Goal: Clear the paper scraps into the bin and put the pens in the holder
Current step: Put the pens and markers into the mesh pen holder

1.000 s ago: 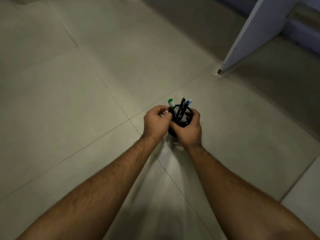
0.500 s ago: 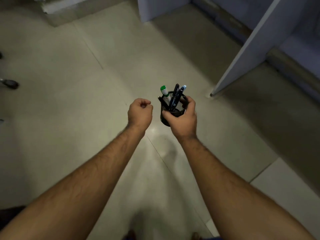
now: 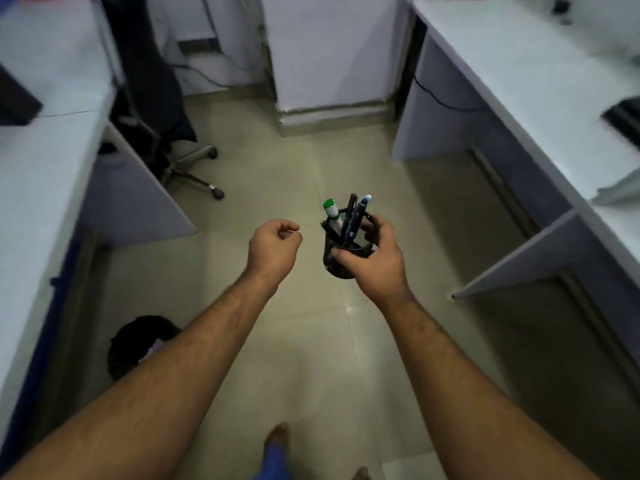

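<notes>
The right hand [image 3: 375, 263] grips a black mesh pen holder [image 3: 346, 252] in the air above the tiled floor [image 3: 301, 358], its fingers [image 3: 381, 226] curled round the far side of the rim and the thumb laid across the near wall. The holder is tilted slightly, its mouth toward the camera. Inside it stand several pens: a white marker with a green cap [image 3: 330, 209] on the side nearer the left hand, a black pen [image 3: 350, 211] in the middle, and a pen with a blue top [image 3: 360, 214] on the side nearer the right-hand bench. All three lean up out of the holder's mouth.

The left hand [image 3: 275, 249] is held just beside the holder, apart from it, with its fingers curled in to a loose fist that holds nothing visible.

Well away from the holder, on the left-hand side and nearer the person, a dark bin [image 3: 138, 341] sits on the floor beside a bench [image 3: 41, 188]; something pale shows inside it, too dim to identify. Beyond the holder on that same side stands an office chair [image 3: 162, 109]. Another bench [image 3: 540, 109] runs along the holder's right. Bare toes [image 3: 277, 433] show on the floor below the holder.
</notes>
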Action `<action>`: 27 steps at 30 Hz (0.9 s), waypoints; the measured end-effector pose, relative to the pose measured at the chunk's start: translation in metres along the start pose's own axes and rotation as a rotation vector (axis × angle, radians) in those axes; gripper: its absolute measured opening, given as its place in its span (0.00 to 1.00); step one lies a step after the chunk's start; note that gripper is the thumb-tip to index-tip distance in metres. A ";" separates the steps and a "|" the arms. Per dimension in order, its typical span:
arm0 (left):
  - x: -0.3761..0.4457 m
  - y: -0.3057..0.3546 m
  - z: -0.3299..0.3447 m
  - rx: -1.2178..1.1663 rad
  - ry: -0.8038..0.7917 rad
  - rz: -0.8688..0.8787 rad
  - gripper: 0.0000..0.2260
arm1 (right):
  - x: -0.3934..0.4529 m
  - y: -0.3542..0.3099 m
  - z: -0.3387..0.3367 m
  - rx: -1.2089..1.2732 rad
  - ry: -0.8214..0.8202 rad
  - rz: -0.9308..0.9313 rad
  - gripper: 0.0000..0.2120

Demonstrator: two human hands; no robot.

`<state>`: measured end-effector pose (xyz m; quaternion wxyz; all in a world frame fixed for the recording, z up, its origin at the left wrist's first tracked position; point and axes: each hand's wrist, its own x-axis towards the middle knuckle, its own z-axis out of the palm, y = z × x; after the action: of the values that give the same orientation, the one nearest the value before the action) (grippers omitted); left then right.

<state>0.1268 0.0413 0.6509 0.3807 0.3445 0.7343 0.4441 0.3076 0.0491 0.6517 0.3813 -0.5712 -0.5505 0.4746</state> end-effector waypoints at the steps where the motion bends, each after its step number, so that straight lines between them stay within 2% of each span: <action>1: -0.011 0.008 -0.026 -0.019 0.041 -0.001 0.06 | -0.010 -0.022 0.010 0.004 -0.046 -0.019 0.31; 8: -0.056 0.017 -0.190 -0.065 0.272 0.047 0.04 | -0.063 -0.120 0.118 -0.008 -0.233 -0.155 0.36; 10: -0.062 -0.002 -0.253 -0.048 0.347 0.038 0.05 | -0.084 -0.145 0.176 -0.065 -0.265 -0.228 0.39; 13: -0.066 -0.033 -0.327 0.035 0.411 0.001 0.07 | -0.104 -0.161 0.250 -0.100 -0.320 -0.242 0.39; 17: -0.058 -0.104 -0.452 0.278 0.466 -0.141 0.16 | -0.141 -0.177 0.374 -0.135 -0.454 -0.260 0.36; 22: -0.057 -0.193 -0.565 0.583 0.405 -0.427 0.34 | -0.181 -0.183 0.501 -0.129 -0.624 -0.222 0.33; 24: -0.055 -0.223 -0.595 0.647 0.323 -0.486 0.42 | -0.194 -0.185 0.540 -0.149 -0.692 -0.223 0.28; 27: -0.048 -0.256 -0.615 0.734 0.140 -0.538 0.52 | -0.202 -0.187 0.583 -0.184 -0.789 -0.197 0.26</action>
<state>-0.4256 -0.3336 0.6238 0.2850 0.2229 0.9302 0.0623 -0.2923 -0.1820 0.7050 0.1319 -0.3219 -0.7467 0.5670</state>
